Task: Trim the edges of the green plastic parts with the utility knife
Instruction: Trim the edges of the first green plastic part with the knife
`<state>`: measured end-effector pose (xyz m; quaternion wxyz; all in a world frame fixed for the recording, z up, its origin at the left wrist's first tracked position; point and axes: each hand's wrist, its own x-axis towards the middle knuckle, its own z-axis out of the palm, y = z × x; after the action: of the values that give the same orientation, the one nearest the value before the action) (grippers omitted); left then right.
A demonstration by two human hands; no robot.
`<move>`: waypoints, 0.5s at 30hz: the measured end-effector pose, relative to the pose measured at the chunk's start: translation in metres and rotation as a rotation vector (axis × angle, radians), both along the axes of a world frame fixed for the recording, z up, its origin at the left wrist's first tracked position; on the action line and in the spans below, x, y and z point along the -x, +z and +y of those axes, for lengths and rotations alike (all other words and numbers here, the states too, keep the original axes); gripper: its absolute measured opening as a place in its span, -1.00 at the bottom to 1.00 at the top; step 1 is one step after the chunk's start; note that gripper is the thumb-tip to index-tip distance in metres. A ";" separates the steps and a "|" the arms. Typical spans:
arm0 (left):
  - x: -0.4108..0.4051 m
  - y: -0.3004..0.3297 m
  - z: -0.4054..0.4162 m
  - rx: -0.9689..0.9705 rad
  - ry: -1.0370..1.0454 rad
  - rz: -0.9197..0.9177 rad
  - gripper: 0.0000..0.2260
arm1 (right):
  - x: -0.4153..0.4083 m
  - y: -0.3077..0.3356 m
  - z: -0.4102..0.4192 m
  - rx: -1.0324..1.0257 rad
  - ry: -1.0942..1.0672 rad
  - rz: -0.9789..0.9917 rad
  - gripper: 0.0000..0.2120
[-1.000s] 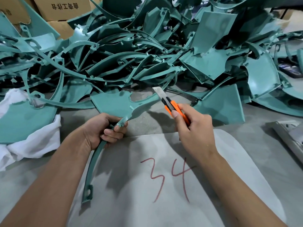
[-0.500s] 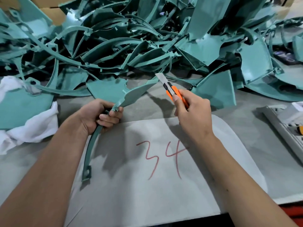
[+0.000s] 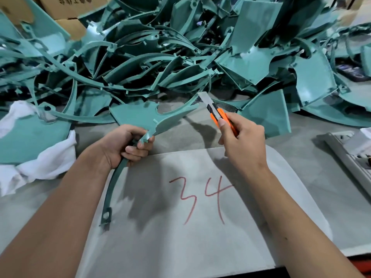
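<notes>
- One green plastic part (image 3: 172, 119) gripped in the left hand (image 3: 124, 145), fingers curled round its narrow curved stem, wide end raised toward the knife.
- Long thin tail of that part curving down past the wrist to a single mounting eyelet (image 3: 106, 215) resting on the grey sheet.
- One utility knife (image 3: 217, 114), orange and black body, clutched in the right hand (image 3: 243, 143), thumb pressed along the orange side.
- One steel blade (image 3: 205, 100) extended, tip right at the far pointed end of the held part; actual contact too close to judge.
- One large pile of green parts (image 3: 180, 47) heaped across the back of the bench, too tangled and too many to count; mix of curved strips and flat fan-shaped panels.
- One grey sheet (image 3: 180, 247) under both forearms, marked with two red digits, "34" (image 3: 200, 197).
- One white cloth (image 3: 40, 163) bunched at the left edge, partly under a flat green panel.
- Two cardboard boxes (image 3: 74, 7) visible at top left behind the pile.
- One pale power strip (image 3: 349, 157) at the right edge, partly cut off.
</notes>
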<state>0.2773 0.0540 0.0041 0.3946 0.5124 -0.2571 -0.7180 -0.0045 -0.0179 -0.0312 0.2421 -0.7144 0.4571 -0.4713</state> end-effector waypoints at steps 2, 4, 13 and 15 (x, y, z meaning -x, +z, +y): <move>0.001 0.012 -0.003 0.062 -0.026 -0.280 -0.79 | 0.000 0.005 0.003 -0.081 0.087 -0.172 -0.83; 0.003 0.031 -0.006 0.158 -0.081 -0.658 -0.70 | 0.000 0.010 0.004 -0.247 0.207 -0.345 -0.79; 0.044 0.065 -0.019 0.573 -0.398 -1.317 -0.71 | 0.003 0.015 0.006 -0.680 0.483 -0.229 -0.69; 0.040 0.055 -0.015 0.650 -0.298 -1.479 -0.63 | 0.001 0.014 0.007 -0.681 0.480 -0.209 -0.69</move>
<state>0.2374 0.0386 0.0587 0.1524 0.6738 -0.7114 -0.1292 -0.0053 -0.0105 -0.0170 0.6119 -0.6281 0.3805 -0.2939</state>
